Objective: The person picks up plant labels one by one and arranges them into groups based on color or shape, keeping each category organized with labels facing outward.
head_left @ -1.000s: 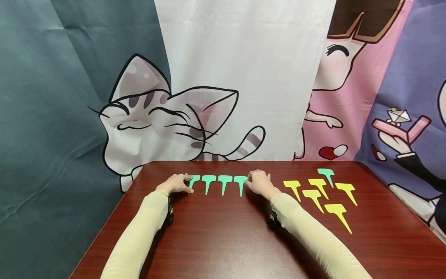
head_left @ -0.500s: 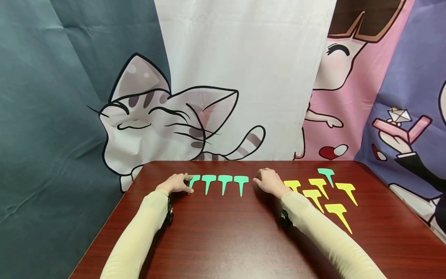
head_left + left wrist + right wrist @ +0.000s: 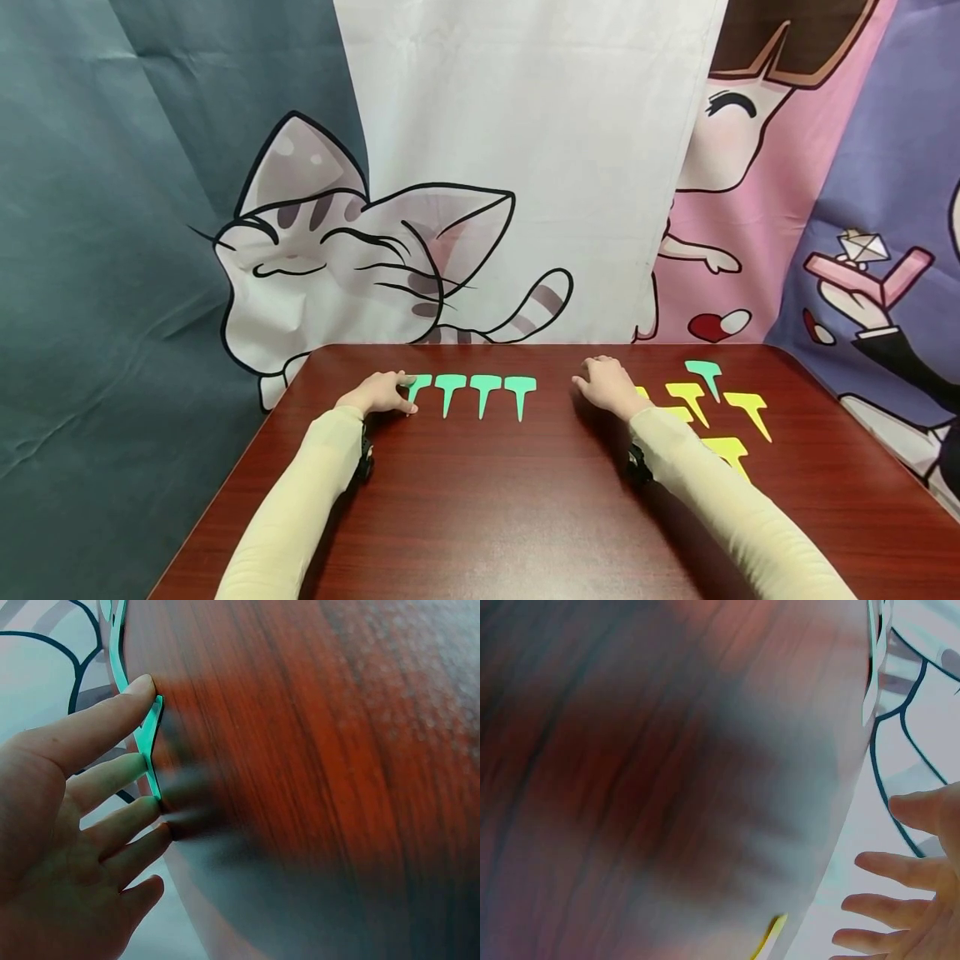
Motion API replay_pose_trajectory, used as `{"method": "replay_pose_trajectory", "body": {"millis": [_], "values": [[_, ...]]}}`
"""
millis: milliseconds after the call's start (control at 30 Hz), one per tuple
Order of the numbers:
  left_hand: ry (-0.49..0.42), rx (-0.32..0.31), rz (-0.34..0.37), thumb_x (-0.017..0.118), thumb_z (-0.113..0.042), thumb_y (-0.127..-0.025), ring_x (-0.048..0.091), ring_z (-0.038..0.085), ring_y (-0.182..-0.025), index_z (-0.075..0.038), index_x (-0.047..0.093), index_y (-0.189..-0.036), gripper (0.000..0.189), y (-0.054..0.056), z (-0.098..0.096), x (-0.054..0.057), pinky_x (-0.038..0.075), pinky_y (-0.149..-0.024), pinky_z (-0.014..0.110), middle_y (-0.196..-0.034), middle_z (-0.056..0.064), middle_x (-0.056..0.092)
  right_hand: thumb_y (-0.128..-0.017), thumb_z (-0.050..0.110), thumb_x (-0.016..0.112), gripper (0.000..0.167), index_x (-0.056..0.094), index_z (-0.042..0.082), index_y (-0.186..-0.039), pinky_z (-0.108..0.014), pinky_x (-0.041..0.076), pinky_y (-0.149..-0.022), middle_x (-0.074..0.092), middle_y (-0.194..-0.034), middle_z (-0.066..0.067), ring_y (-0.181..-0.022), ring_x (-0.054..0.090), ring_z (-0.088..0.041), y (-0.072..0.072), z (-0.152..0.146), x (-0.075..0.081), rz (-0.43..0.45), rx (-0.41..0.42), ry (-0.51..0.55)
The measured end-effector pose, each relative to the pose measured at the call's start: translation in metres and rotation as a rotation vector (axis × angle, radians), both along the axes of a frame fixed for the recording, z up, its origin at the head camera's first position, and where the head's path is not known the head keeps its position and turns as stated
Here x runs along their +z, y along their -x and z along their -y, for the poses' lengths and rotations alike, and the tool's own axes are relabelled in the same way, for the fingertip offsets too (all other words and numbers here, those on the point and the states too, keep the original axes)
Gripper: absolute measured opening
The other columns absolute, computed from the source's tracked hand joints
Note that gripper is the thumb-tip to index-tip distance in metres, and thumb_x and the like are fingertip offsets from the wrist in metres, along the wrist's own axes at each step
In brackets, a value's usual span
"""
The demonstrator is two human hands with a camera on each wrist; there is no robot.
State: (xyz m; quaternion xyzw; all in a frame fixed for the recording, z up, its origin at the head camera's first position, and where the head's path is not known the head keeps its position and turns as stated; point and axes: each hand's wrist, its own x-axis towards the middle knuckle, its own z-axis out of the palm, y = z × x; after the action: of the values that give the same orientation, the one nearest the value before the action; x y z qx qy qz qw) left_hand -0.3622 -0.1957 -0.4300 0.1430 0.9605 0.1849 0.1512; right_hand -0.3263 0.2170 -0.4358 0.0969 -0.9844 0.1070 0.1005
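Note:
Several green T-shaped plant labels lie in a row on the table. My left hand (image 3: 378, 393) is at the leftmost green plant label (image 3: 420, 382), its thumb and fingers pinching it at the edges. In the left wrist view the thumb and fingertips meet this green label (image 3: 152, 742) along its length. To the right of it lie three more, a second label (image 3: 450, 387), a third label (image 3: 485, 388) and a fourth label (image 3: 520, 389). My right hand (image 3: 609, 387) hovers over the table with nothing in it, fingers spread in the right wrist view.
Beyond the right hand lie several yellow plant labels (image 3: 745, 404), some partly hidden by the right sleeve (image 3: 720, 500). One more green label (image 3: 703, 371) lies behind them. A cartoon-print cloth (image 3: 585, 167) hangs at the table's (image 3: 480, 517) far edge.
My right hand has left the fourth green label and moved right, toward the yellow labels. The left hand stays at the leftmost label, and the green row lies as before.

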Motion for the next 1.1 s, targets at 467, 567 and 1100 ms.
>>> {"method": "replay_pose_trajectory", "body": {"millis": [467, 567, 1100], "values": [[-0.002, -0.002, -0.004, 0.073, -0.029, -0.083, 0.02, 0.043, -0.141, -0.013, 0.042, -0.145, 0.071, -0.001, -0.001, 0.001, 0.029, -0.11, 0.055, -0.154, 0.02, 0.026, -0.091, 0.024, 0.059, 0.037, 0.063, -0.009, -0.105, -0.058, 0.045, -0.087, 0.063, -0.1, -0.028, -0.1, 0.055, -0.049, 0.004, -0.044, -0.005, 0.013, -0.055, -0.007], [-0.002, 0.001, 0.001, 0.073, -0.03, -0.083, 0.02, 0.043, -0.141, -0.012, 0.042, -0.145, 0.071, -0.001, -0.001, 0.001, 0.029, -0.11, 0.055, -0.154, 0.02, 0.026, -0.092, 0.025, 0.059, 0.037, 0.063, -0.009, -0.104, -0.057, 0.047, -0.084, 0.062, -0.097, -0.027, -0.097, 0.055, -0.048, 0.004, -0.053, -0.003, 0.026, -0.075, -0.004], [0.006, 0.008, -0.004, 0.073, -0.031, -0.084, 0.021, 0.042, -0.141, -0.014, 0.042, -0.145, 0.071, 0.0, -0.001, -0.001, 0.03, -0.11, 0.054, -0.154, 0.019, 0.026, -0.093, 0.025, 0.056, 0.042, 0.06, -0.013, -0.111, -0.06, 0.046, -0.082, 0.057, -0.103, -0.034, -0.099, 0.052, -0.053, 0.003, -0.096, 0.005, 0.081, -0.125, -0.021]]}}
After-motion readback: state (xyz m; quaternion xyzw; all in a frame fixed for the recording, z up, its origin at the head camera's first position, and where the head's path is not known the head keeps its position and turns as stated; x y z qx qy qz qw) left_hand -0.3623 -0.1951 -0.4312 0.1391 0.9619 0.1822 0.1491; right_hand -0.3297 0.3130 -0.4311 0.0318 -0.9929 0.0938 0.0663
